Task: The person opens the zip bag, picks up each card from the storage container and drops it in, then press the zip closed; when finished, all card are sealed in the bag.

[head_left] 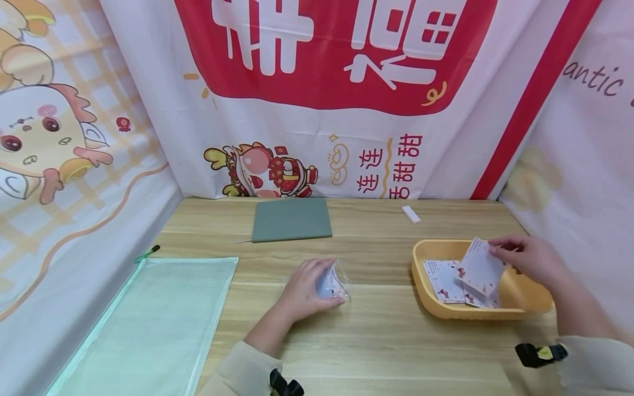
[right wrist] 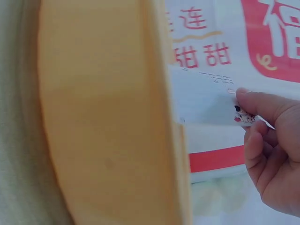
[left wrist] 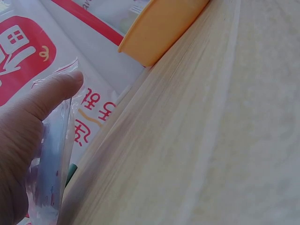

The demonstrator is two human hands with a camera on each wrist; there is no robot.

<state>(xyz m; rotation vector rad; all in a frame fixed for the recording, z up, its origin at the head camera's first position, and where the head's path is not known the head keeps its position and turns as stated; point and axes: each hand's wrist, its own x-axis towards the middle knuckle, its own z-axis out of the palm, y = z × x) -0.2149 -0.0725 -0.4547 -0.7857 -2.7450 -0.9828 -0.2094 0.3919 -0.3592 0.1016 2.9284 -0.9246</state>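
My left hand (head_left: 307, 291) grips a clear plastic bag (head_left: 343, 281) with printed cards (head_left: 328, 285) inside, close over the middle of the table. In the left wrist view the thumb lies along the top of the bag (left wrist: 56, 154). At the right, my right hand (head_left: 532, 258) pinches a white printed card (head_left: 481, 267) between thumb and fingers, above the yellow basket (head_left: 421, 286). More such cards (head_left: 443, 279) lie in the basket beneath it. The right wrist view shows the pinched card (right wrist: 206, 101) over the basket's side wall (right wrist: 103, 112).
A green mesh zip pouch (head_left: 148, 324) lies flat at the left. Toward the back are a dark green notebook (head_left: 292, 220) and a small white block (head_left: 411, 214). Printed cloth (head_left: 322, 154) hangs behind the wooden table (head_left: 376, 346) and along both sides.
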